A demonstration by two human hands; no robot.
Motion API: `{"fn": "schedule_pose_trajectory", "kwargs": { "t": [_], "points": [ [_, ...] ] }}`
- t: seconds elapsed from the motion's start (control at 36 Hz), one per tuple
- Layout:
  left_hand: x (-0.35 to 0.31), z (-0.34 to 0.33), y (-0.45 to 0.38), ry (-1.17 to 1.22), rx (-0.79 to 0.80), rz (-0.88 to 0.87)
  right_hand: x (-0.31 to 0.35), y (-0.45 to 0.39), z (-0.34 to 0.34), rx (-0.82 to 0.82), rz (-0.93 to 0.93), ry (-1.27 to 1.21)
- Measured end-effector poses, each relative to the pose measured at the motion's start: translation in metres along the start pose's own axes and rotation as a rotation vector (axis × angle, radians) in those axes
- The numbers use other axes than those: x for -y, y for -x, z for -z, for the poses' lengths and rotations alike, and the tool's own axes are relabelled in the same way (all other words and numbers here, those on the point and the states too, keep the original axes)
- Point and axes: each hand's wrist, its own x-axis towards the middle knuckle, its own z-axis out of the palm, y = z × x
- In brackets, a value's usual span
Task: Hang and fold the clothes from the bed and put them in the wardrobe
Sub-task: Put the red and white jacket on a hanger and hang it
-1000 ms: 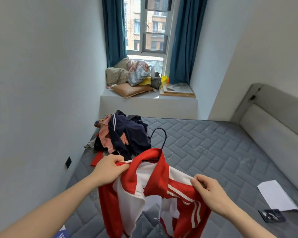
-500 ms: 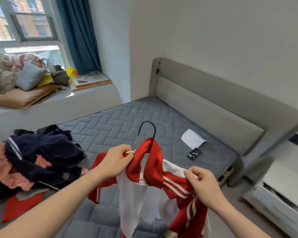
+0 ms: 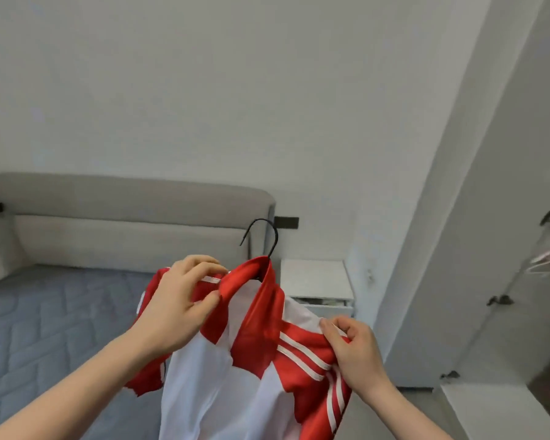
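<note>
The gray bed (image 3: 45, 328) is on the left. The left hand (image 3: 178, 306) pinches the left shoulder of the red and white jersey (image 3: 251, 360), right beside the collar. The jersey sits on a black hanger (image 3: 269, 236), held up in the air. The right hand (image 3: 353, 354) grips the striped right shoulder. Both shoulders should sit even on the hanger. The open wardrobe (image 3: 505, 312) is on the right.

Single head-worn view, close above the hands (image 3: 178, 308), facing the headboard (image 3: 124, 217).
</note>
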Motion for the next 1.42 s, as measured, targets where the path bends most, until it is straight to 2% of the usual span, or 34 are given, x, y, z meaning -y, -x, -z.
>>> {"fn": "schedule_pose_trajectory", "kwargs": {
  "t": [0.11,0.25,0.39,0.53,0.69,0.81,0.92,1.14,1.42],
  "points": [
    [-0.052,-0.053,-0.068,0.04,0.044,-0.149,-0.018,-0.024,0.065,-0.137,-0.031,0.014],
    [-0.102,-0.123,-0.146,0.162,0.114,-0.182,-0.038,-0.048,0.136,-0.285,-0.046,0.091],
    [-0.16,-0.187,-0.202,0.256,0.218,-0.346,-0.058,-0.062,0.202,-0.402,-0.075,0.177],
    [-0.216,-0.251,-0.246,0.326,0.31,-0.456,-0.088,-0.067,0.256,-0.517,-0.178,0.227],
    [-0.262,-0.323,-0.3,0.487,0.471,-0.504,-0.117,-0.07,0.306,-0.711,-0.326,0.245],
    [-0.278,-0.371,-0.336,0.585,0.55,-0.518,-0.127,-0.077,0.328,-0.841,-0.426,0.259],
    [-0.289,-0.416,-0.371,0.638,0.705,-0.547,-0.133,-0.094,0.344,-0.992,-0.494,0.221],
    [-0.315,-0.495,-0.443,0.554,1.058,-0.646,-0.163,-0.117,0.364,-1.276,-0.6,0.196],
    [-0.406,-0.574,-0.476,0.467,1.237,-0.768,-0.174,-0.129,0.39,-1.553,-0.654,0.06]
  ]
}}
